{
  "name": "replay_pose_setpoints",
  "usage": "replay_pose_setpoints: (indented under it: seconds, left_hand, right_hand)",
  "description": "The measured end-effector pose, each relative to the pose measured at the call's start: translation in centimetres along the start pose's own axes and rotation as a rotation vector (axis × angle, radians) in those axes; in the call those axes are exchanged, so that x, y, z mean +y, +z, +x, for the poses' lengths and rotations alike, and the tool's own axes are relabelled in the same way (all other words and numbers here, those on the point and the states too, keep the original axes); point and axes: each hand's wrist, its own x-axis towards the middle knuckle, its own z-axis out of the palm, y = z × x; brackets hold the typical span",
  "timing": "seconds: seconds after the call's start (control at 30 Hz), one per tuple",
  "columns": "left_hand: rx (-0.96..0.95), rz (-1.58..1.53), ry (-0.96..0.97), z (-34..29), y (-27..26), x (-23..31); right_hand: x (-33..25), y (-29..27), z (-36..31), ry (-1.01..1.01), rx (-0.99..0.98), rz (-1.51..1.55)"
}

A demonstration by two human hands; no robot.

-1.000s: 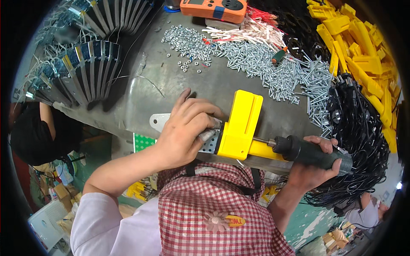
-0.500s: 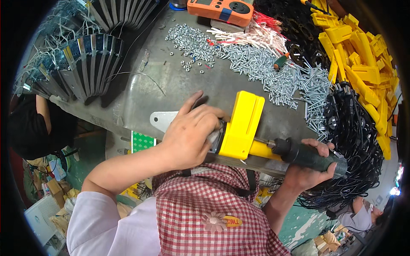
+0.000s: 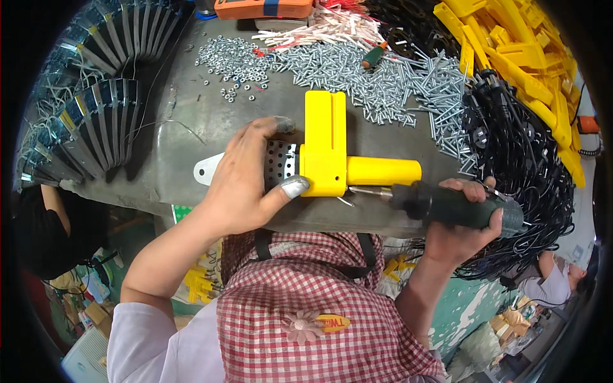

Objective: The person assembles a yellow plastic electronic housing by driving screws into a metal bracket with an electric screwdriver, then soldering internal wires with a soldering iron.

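My left hand grips the perforated metal sleeve of a yellow-handled tool, thumb resting against the yellow housing. From under my left palm sticks a flat metal tongue with a hole near its end. The tool lies at the table's near edge, its round yellow handle pointing right. My right hand is closed around a dark electric screwdriver. Its bit points left, the tip just below the handle and near the housing's lower corner. Whether the tip touches the housing, I cannot tell.
Loose nuts and a heap of screws lie beyond the tool. White sleeving pieces and an orange meter sit at the back. Black cables and yellow housings pile up right; fanned metal strips stand left.
My view has shifted, so the table's things sit further left and up. The screwdriver's bit has moved away from the housing's side, below the handle. My left thumb now shows on the near side.
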Motion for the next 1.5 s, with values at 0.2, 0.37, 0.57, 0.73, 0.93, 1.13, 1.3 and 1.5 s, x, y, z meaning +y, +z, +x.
replay_pose_setpoints:
  seconds: [0.2,0.37,0.57,0.73,0.93,1.13,1.3,1.5]
  left_hand:
    - [-0.001,0.027,0.020,-0.1,-0.3,0.1]
    - [-0.019,-0.022,0.075,0.4,-0.7,0.7]
    - [0.339,0.270,-0.167,2.8,-5.2,-4.5]
    - [0.250,0.732,-0.024,3.7,-6.5,-7.8]
    - [0.123,0.410,-0.020,1.7,-5.5,-4.0]
    - [0.192,-0.187,-0.022,-3.0,-0.9,0.3]
    - [0.202,-0.163,0.020,-3.4,0.2,0.0]
    - [0.225,-0.130,0.052,-3.3,0.6,0.1]
  right_hand:
    - [1.1,0.3,-0.2,0.020,0.064,0.012]
    - [1.0,0.1,0.1,0.019,0.064,-0.025]
    - [0.9,-0.2,-0.7,0.009,0.060,-0.058]
    - [1.1,0.3,-0.8,0.025,0.067,-0.031]
    - [1.1,0.2,-0.5,0.017,0.050,-0.014]
    - [1.1,0.3,-0.3,0.026,0.066,-0.032]
    - [1.2,0.2,-0.5,0.040,0.058,0.011]
    - [1.1,-0.3,-0.4,0.053,0.029,0.037]
